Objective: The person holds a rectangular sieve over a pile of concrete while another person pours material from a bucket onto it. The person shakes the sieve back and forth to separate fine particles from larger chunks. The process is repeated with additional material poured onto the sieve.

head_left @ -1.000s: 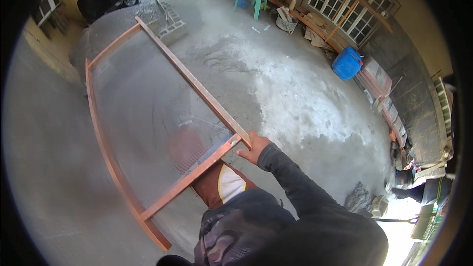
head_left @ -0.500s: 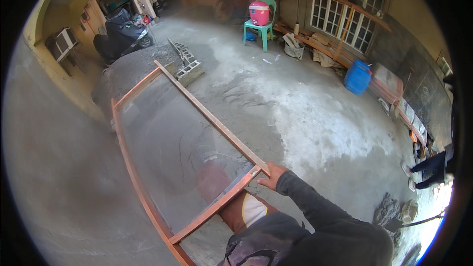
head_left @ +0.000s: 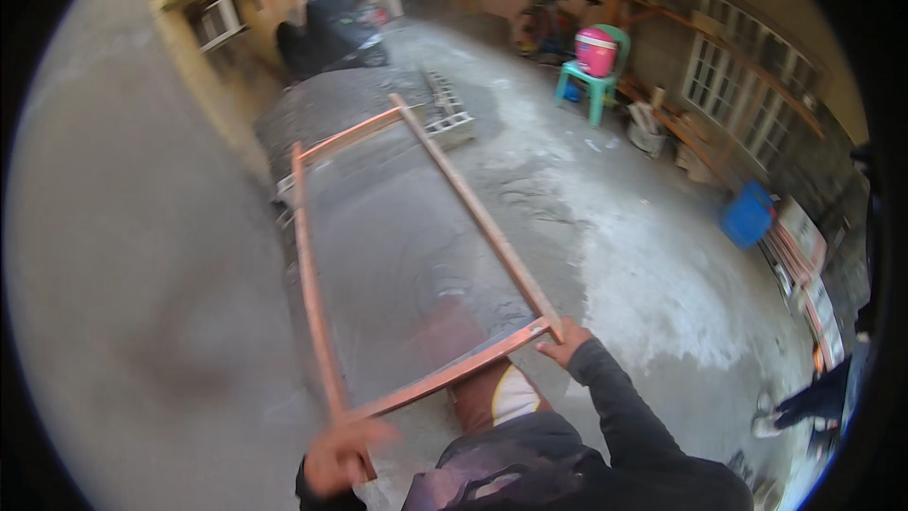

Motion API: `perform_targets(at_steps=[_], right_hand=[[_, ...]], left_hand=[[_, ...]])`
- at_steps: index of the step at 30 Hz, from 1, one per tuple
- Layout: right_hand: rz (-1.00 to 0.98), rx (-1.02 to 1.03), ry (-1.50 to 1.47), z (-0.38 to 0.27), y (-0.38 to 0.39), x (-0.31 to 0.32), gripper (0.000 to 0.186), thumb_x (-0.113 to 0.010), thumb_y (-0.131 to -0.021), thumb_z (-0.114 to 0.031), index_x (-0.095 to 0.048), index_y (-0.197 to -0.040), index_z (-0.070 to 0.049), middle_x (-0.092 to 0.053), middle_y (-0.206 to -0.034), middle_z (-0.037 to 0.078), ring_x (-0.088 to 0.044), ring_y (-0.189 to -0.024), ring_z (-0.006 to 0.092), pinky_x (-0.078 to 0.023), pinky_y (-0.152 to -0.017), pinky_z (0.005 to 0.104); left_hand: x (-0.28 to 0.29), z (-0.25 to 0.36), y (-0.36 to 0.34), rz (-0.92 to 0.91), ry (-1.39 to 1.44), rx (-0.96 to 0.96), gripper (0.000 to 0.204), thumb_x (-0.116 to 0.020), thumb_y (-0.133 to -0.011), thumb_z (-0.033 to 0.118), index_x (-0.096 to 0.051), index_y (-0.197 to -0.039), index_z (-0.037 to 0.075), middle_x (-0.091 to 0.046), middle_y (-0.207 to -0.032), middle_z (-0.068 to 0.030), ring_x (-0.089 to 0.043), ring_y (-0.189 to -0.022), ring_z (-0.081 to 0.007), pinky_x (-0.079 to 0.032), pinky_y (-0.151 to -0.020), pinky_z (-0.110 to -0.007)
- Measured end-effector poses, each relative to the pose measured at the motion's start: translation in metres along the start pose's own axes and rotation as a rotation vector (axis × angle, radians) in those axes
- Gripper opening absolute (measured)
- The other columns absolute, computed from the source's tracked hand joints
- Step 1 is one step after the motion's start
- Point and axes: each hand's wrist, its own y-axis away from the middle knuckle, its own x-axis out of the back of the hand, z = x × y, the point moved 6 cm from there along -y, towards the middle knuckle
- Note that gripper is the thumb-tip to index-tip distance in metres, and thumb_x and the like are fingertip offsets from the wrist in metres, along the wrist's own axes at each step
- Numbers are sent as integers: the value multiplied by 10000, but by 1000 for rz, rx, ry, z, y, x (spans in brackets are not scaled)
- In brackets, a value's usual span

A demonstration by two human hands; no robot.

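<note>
A wooden-framed mesh sand screen (head_left: 317,308) slants away in front of me, its far end against the sand pile. My right hand (head_left: 569,343) is closed around the near right end of its frame. At the near left corner is my left hand (head_left: 345,454), overlapping the end of the side rail. Motion blurs its fingers, so its grip is unclear. Through the fine mesh my leg shows dimly, below the near crossbar.
Grey sand (head_left: 326,109) is heaped beyond the screen, beside hollow blocks (head_left: 454,123). A covered motorcycle (head_left: 331,33) stands behind. Toward the right are a green chair (head_left: 594,85) bearing a pink cooler (head_left: 596,52), a blue drum (head_left: 747,215) and another person's legs (head_left: 804,404).
My left hand has come into view at the screen's near left corner. The screen sits farther right in view and looks more upright, as the whole view has turned left.
</note>
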Motion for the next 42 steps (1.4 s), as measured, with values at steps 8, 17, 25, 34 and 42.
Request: perform_targets(at_steps=[8,17,25,34,42], right_hand=[[27,37,25,4,-6,0,595,-699,-640,-398,-471,-1034,-15,-586,-914,244,-571,-870,384,-458,-763,408],[36,33,58,4,-9,1,587,-702,-641,-388,-481,-1019,3,-577,-946,248,-561,-900,380,-455,-782,397],[-92,49,-78,-4,-11,0,556,-682,-684,-336,-469,-1091,-24,-584,-885,188,-600,-726,271,-492,-616,383],[-353,-175,-793,10,18,0,537,-574,-788,-359,-375,-1200,-78,-530,-774,90,-554,-570,178,-487,-436,319],[-353,-124,-850,5,25,8,394,-444,-845,-390,-421,-1122,-111,-534,-736,85,-519,-504,150,-450,-400,281]], left_hand=[[82,-296,315,1147,-136,1083,223,-516,-811,275,-578,-784,63,-599,-719,-78,-576,-622,-179,-462,-521,-304],[-141,-320,363,1446,881,1152,510,-477,-765,467,-422,-1034,37,-491,-981,-137,-478,-885,-271,-399,-744,-410],[-74,-238,290,1553,877,920,869,-452,-723,645,-261,-1274,0,-385,-1230,-190,-386,-1138,-343,-328,-920,-483],[22,-254,176,785,878,734,762,-407,-737,682,-375,-1215,89,-535,-960,-195,-557,-777,-308,-484,-661,-457],[-1,-229,172,759,1095,703,681,-349,-775,663,-453,-1116,84,-558,-734,-146,-547,-546,-278,-493,-533,-422]])
